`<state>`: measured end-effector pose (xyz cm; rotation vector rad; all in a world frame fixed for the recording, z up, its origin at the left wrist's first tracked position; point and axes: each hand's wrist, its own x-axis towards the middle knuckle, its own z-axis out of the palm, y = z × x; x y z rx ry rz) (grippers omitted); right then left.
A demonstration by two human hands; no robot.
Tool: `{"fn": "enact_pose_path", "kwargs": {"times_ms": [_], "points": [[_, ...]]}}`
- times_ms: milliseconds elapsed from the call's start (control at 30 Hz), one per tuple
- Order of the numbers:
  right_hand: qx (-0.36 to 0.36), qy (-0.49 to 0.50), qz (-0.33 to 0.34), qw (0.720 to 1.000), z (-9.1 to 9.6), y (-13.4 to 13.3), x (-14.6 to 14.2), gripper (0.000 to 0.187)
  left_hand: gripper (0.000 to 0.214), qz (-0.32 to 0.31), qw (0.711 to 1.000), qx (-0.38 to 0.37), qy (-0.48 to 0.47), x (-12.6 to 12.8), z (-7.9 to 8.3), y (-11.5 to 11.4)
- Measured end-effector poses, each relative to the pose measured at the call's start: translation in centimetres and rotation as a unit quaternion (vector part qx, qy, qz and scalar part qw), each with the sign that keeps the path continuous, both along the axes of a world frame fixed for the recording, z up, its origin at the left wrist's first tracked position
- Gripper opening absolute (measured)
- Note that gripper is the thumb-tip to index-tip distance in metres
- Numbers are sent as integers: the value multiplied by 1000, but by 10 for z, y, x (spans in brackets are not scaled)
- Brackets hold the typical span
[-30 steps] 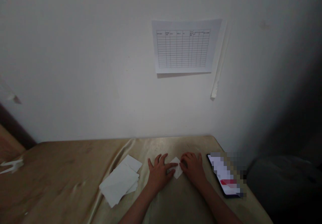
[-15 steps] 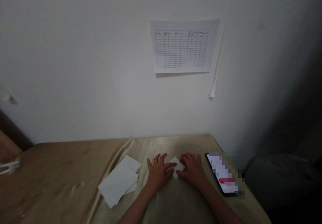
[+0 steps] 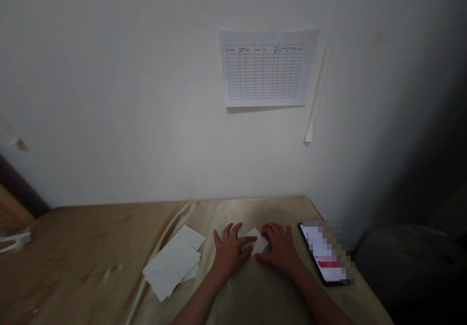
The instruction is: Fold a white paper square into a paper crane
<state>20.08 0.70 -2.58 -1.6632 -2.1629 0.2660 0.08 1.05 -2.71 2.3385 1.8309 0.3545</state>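
A small folded piece of white paper (image 3: 260, 245) lies on the cloth-covered table between my two hands, one corner pointing away from me. My left hand (image 3: 230, 251) is open, its fingers spread; the index finger rests on the paper's left part and the thumb is at its lower left edge. On the opposite side, my right hand (image 3: 280, 249) has its fingers curled on the right edge of the paper, with the thumb at the bottom corner. The fingers hide some of the paper's edges. Left of my left hand is a loose pile of white paper sheets (image 3: 175, 264).
A phone (image 3: 323, 254) with a lit, partly pixelated screen lies near the right edge of the table (image 3: 91, 257). A printed table sheet (image 3: 268, 69) hangs on the wall behind. Some white object (image 3: 14, 241) is at the far left. A dark rounded shape (image 3: 408, 261) stands at right.
My right thumb has shifted slightly down and left at the paper's bottom corner. The left hand stays nearly still, and the view has moved a little.
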Motion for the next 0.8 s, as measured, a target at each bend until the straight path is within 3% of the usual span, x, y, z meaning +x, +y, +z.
{"fn": "enact_pose_path", "kwargs": {"times_ms": [167, 400, 800], "points": [[-4, 31, -9, 999, -2, 2, 2, 45, 34, -8, 1000, 7, -9, -2, 1, 0], [54, 0, -8, 998, -3, 2, -2, 22, 37, 2, 1000, 0, -3, 1, 2, -1], [57, -1, -49, 997, 0, 16, -7, 14, 32, -3, 1000, 2, -17, 0, -1, 1]]}}
